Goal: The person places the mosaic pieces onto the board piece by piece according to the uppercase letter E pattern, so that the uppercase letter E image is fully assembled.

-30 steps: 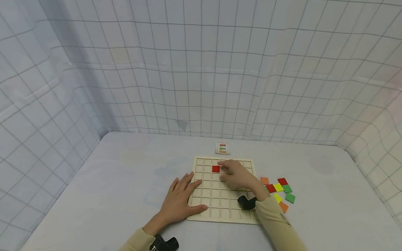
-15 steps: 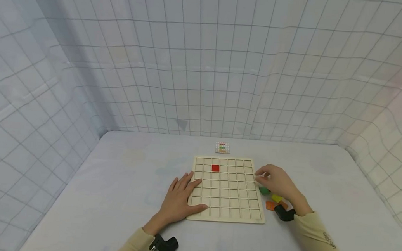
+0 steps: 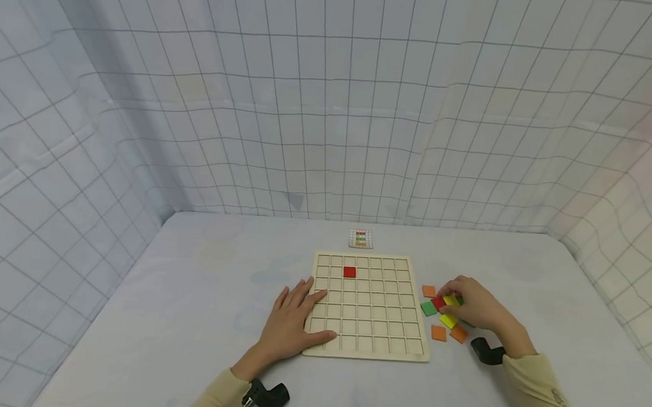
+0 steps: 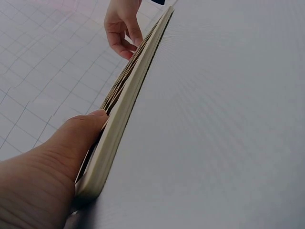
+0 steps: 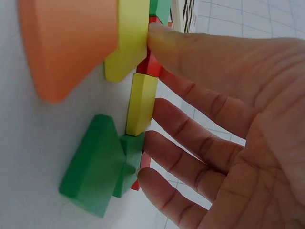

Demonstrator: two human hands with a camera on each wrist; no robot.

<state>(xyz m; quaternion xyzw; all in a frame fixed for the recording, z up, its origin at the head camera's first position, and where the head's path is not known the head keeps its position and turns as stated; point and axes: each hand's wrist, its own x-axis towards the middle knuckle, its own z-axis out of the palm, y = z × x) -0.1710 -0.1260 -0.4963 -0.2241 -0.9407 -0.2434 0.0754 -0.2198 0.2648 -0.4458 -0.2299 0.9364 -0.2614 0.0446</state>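
Observation:
In the head view, my left hand (image 3: 287, 328) rests with straight fingers on the left edge of a pale grid board (image 3: 375, 327). One red square tile (image 3: 349, 272) sits in a cell of the board's second row. Right of the board, my right hand (image 3: 476, 307) is over a cluster of coloured tiles. Its thumb and index finger pinch a red tile (image 5: 150, 66) in the right wrist view. The other fingertips lie close to a yellow tile (image 5: 142, 104) and a green tile (image 5: 90, 164). The hand covers part of the cluster.
Orange tiles (image 3: 438, 333) and another green tile (image 3: 429, 308) lie between the board and my right hand. Behind the board is a small card (image 3: 361, 239) with a coloured grid pattern. A checked white curtain (image 3: 333, 103) surrounds the white table (image 3: 213, 271) on three sides.
My right hand has moved from above the board rightward and down onto the tile cluster, and its fingers have closed on a red tile. My left hand has stayed in place.

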